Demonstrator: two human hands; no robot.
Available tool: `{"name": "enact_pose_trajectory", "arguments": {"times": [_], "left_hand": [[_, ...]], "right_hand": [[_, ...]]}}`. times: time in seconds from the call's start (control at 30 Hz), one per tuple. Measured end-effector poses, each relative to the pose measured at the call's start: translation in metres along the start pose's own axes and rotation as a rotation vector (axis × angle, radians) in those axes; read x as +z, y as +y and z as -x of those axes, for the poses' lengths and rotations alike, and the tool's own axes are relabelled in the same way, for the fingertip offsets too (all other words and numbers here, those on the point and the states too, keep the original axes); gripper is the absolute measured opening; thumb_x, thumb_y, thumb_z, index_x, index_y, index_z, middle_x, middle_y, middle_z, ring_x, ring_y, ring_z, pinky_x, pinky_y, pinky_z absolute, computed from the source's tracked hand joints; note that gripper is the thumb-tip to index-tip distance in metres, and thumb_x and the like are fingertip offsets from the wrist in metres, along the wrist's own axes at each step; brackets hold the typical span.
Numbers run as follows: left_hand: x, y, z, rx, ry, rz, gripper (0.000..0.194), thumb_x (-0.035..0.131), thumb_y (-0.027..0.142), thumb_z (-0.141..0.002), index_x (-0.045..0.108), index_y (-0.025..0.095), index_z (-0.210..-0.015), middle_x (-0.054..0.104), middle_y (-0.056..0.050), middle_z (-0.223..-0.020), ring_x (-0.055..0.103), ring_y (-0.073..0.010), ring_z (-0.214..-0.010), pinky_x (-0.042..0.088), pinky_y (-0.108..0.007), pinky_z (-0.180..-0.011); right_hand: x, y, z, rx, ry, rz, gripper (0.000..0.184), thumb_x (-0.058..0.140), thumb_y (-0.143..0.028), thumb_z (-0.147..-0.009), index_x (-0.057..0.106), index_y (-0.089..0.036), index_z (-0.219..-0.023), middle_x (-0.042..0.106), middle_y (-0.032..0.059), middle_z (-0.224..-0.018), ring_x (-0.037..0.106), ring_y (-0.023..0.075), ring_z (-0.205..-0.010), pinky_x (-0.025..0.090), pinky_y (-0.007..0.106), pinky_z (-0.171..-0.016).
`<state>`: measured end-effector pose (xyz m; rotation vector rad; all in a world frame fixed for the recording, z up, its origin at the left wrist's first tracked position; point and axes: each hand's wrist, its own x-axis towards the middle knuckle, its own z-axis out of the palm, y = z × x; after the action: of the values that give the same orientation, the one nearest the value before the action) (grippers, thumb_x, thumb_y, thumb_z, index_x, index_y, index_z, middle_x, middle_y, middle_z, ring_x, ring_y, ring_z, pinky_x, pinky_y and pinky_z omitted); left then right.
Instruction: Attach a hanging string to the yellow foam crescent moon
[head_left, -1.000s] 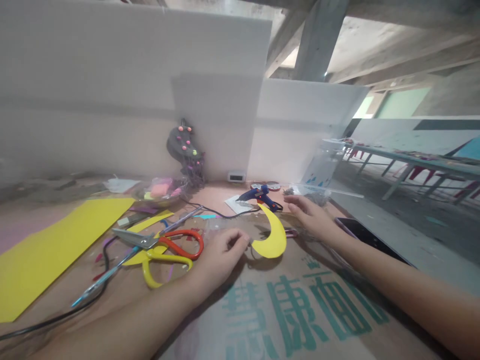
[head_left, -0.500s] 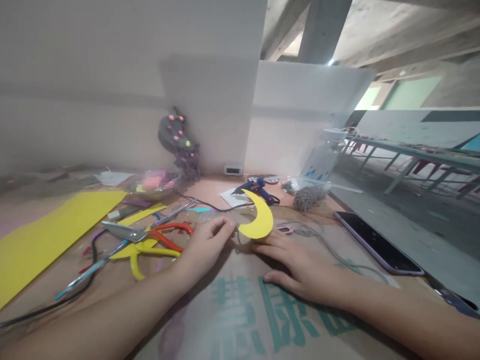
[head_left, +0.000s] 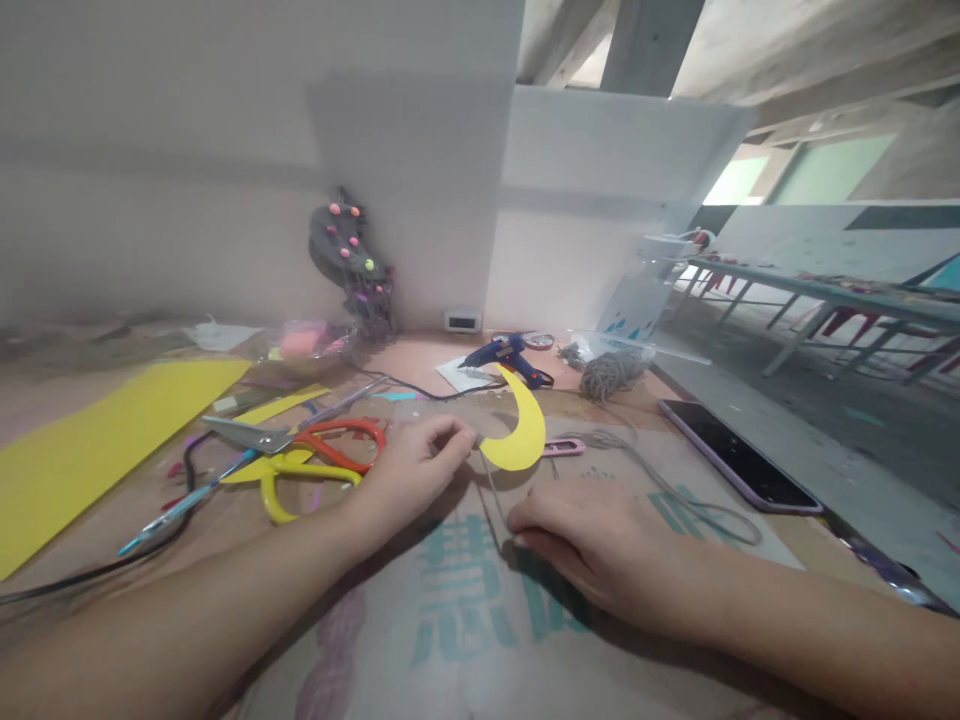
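Observation:
Between thumb and fingers of my left hand (head_left: pixel 420 462) is the lower tip of a yellow paper crescent moon (head_left: pixel 527 428), standing up from the table. A strand of grey yarn (head_left: pixel 489 488) runs from that tip down toward my right hand (head_left: pixel 589 540), whose fingers are closed on it low over the table. Beyond the right hand lies a pink-handled cutter (head_left: pixel 564 447) with loose yarn beside it. Scissors with red and yellow handles (head_left: pixel 330 445) lie open to the left of my left hand.
Left, a yellow sheet (head_left: pixel 127 430) and a pen (head_left: pixel 184 505) lie near a black cord. At the back stand a blue glue gun (head_left: pixel 510 355), a yarn ball (head_left: pixel 613 375), a small white display (head_left: pixel 463 321) and a grey pompom-dotted crescent (head_left: pixel 341 245). A phone (head_left: pixel 739 455) lies right.
My right hand has drawn back toward me from behind the crescent and closed on the yarn, uncovering the cutter. My left hand keeps its pinch. The view has tilted slightly down.

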<state>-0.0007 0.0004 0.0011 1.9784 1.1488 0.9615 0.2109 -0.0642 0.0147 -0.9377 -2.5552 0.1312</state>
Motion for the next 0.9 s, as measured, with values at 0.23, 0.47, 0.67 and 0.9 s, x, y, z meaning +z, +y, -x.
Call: {"name": "enact_pose_trajectory", "arguments": {"times": [0.23,0.47,0.67,0.9], "left_hand": [[0.000,0.000,0.001,0.012,-0.015,-0.030,0.030,0.048,0.039,-0.092,0.059,0.018,-0.073,0.059,0.001,-0.072,0.056,-0.0163,-0.074,0.039,-0.026,-0.069],[-0.001,-0.006,-0.001,-0.104,0.066,0.159,0.030,0.049,0.043,-0.091,0.056,0.019,-0.074,0.053,0.002,-0.071,0.050,-0.0138,-0.069,0.038,-0.024,-0.062],[0.000,-0.008,-0.001,-0.127,0.058,0.219,0.032,0.050,0.046,-0.091,0.055,0.018,-0.074,0.049,0.003,-0.067,0.048,-0.0123,-0.063,0.036,-0.023,-0.058],[-0.001,-0.008,-0.001,-0.117,0.048,0.173,0.034,0.050,0.045,-0.091,0.054,0.018,-0.072,0.050,0.002,-0.070,0.047,-0.0130,-0.066,0.035,-0.023,-0.059]], "right_hand": [[-0.009,-0.005,0.002,-0.027,-0.118,0.063,0.013,0.051,-0.017,-0.093,0.063,-0.018,-0.088,0.064,0.0006,-0.077,0.053,0.0128,-0.068,0.034,0.026,-0.062],[-0.064,-0.004,-0.002,0.294,-0.393,0.120,0.011,0.057,-0.030,-0.090,0.066,-0.023,-0.087,0.068,0.0004,-0.076,0.059,0.0148,-0.065,0.034,0.025,-0.057],[-0.082,0.035,-0.009,0.428,-0.484,0.086,0.032,0.044,-0.041,-0.096,0.069,-0.023,-0.087,0.069,0.0021,-0.074,0.059,0.0165,-0.063,0.033,0.026,-0.053],[-0.091,0.048,-0.004,0.365,-0.548,-0.066,0.026,0.055,-0.040,-0.091,0.068,-0.025,-0.108,0.071,0.0034,-0.098,0.065,0.0197,-0.083,0.044,0.027,-0.065]]}}
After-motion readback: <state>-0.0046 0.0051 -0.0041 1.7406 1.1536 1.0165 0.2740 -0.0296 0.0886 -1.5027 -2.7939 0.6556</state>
